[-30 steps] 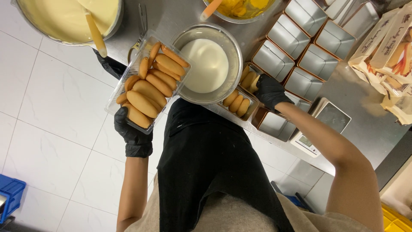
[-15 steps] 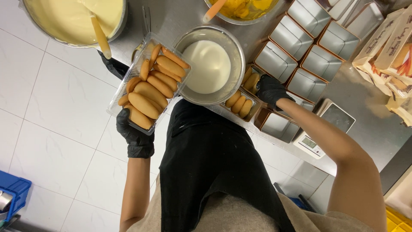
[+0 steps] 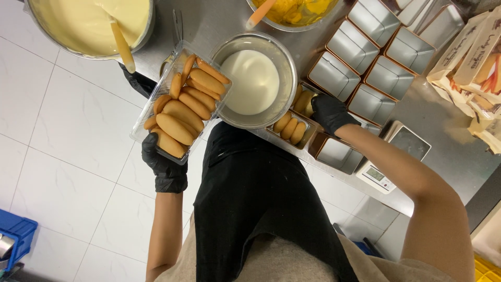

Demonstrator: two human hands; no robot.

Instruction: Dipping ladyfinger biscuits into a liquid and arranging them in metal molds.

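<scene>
1. Head view, looking straight down: the left hand [image 3: 166, 166], in a black glove, grips a clear plastic tray [image 3: 156, 107] of ladyfinger biscuits [image 3: 182, 112] from beneath its near end, fingers curled up around the rim. The tray sticks out away from the palm, held over the floor beside the counter edge.
2. The right hand [image 3: 330, 112], also gloved in black, rests on a small rectangular foil tin [image 3: 305, 134], fingers bent down and closed on a ladyfinger [image 3: 304, 102] at the tin's far end. The biscuit lies just under the fingertips, partly hidden by them.
3. Three more ladyfingers lie side by side in the near part of that tin, just beside the hand.
4. A steel bowl of white liquid [image 3: 254, 81] sits between the two hands, touching the tray's corner in this view.
5. Empty foil tins [image 3: 383, 57] stand in rows beyond the right hand.
6. A digital scale [image 3: 381, 175] sits near the right forearm.
7. A large pot of pale yellow cream [image 3: 86, 23] with a spatula stands beyond the tray.
</scene>
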